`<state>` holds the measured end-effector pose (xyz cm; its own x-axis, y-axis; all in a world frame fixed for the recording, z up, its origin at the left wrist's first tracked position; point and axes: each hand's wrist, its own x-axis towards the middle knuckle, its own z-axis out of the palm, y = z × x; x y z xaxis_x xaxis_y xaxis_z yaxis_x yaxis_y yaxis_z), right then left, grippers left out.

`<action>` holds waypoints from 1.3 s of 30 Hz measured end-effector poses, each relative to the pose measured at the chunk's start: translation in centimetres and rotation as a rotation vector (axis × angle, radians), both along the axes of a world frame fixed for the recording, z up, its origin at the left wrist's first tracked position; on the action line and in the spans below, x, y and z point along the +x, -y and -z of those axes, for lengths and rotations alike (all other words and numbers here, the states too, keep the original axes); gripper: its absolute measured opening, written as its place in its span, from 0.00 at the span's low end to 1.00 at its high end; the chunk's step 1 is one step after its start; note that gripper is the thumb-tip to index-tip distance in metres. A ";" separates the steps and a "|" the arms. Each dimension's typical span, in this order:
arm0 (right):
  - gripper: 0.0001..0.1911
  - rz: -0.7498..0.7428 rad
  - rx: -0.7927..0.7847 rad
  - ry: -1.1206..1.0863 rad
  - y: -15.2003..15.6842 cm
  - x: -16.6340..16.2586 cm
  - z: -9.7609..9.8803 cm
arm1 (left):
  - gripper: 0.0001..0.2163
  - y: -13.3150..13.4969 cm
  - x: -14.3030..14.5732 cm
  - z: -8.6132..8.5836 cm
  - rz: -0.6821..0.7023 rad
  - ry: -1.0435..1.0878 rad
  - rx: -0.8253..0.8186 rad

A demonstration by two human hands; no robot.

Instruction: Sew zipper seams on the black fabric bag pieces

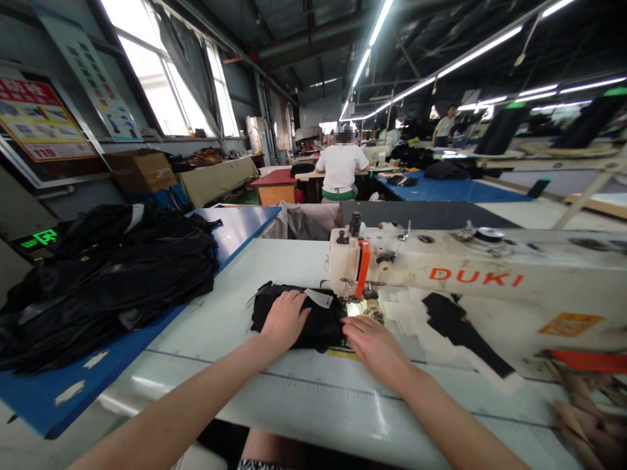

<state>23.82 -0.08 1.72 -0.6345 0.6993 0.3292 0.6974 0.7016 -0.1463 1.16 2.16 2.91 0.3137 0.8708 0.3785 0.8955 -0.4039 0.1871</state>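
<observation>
A folded black fabric piece (321, 329) with a small white label (318, 298) on top lies at the needle end of the white sewing machine (470, 267). My left hand (287, 320) rests over the fabric, its fingers laid down on it and its thumb apart, close to the label. My right hand (375, 346) is at the fabric's right edge, just in front of the lit needle area (355, 309). Its fingers are pressed together on that edge, with the thumb hidden underneath.
A heap of black garments (112, 274) covers much of the blue side table (127, 349) at left. White pieces (406, 323) and a black cut piece (465, 333) lie beside the machine's bed. Brown cloth (588, 418) is at far right. A person (343, 166) sits ahead, back turned.
</observation>
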 end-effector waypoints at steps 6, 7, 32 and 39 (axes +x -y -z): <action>0.08 0.020 -0.035 -0.041 0.4 -0.1 -0.2 | 0.09 -0.9 1.8 -1.0 -0.025 0.072 0.044; 0.08 0.022 -0.037 -0.044 0.4 -0.1 -0.2 | 0.09 -1.0 1.9 -1.0 -0.039 0.075 0.057; 0.13 0.006 -0.003 0.049 0.3 -0.3 -0.1 | 0.08 -2.7 3.1 1.7 0.013 0.287 0.016; 0.15 0.036 -0.060 0.006 1.0 -0.4 0.2 | 0.08 -2.2 2.7 1.7 0.182 0.202 0.110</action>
<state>23.40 -1.08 1.54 -0.6102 0.7401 0.2827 0.7231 0.6661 -0.1831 3.91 4.36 1.23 0.3699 0.7570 0.5386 0.7552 -0.5827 0.3003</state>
